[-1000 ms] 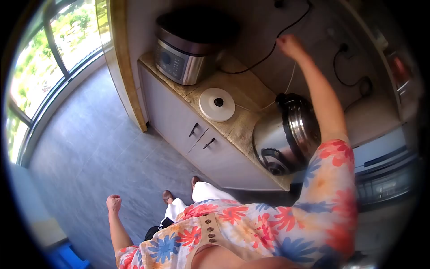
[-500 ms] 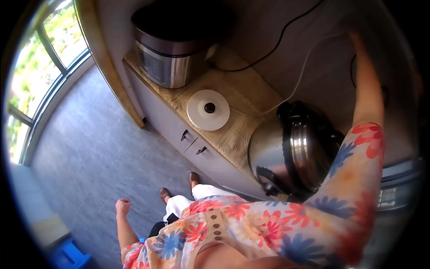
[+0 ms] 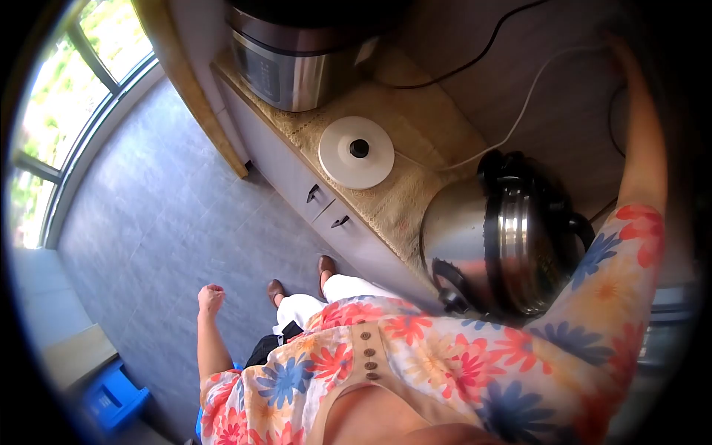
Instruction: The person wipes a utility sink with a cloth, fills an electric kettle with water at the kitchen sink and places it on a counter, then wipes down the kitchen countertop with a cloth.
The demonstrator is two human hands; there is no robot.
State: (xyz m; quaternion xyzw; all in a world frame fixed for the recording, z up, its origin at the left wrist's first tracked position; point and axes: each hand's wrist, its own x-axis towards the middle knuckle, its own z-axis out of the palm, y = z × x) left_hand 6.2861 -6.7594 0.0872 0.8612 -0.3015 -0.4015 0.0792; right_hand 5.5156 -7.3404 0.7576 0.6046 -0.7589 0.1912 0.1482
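My right hand (image 3: 617,50) reaches up to the dark wall at the upper right, where the white cord (image 3: 535,89) ends. Shadow hides its fingers, so its grip does not show. That cord runs down to a round white kettle base (image 3: 337,165) with a black connector in its centre, lying on the cloth-covered counter. Below my right forearm stands a large steel pot-shaped cooker (image 3: 454,226) with black handles. My left hand (image 3: 211,298) hangs over the floor at the left, fingers curled in, with nothing visible in it.
A steel-and-dark countertop appliance (image 3: 297,70) with a front panel stands behind the kettle base. A black cord (image 3: 486,52) trails along the wall. Cabinet doors with dark handles (image 3: 340,222) line the counter front. A blue plastic object (image 3: 115,397) sits lower left, near the window (image 3: 70,111).
My view has shifted, so the counter items sit higher and slightly farther right in the picture. My right hand stays at the cord's end; my left still hangs curled.
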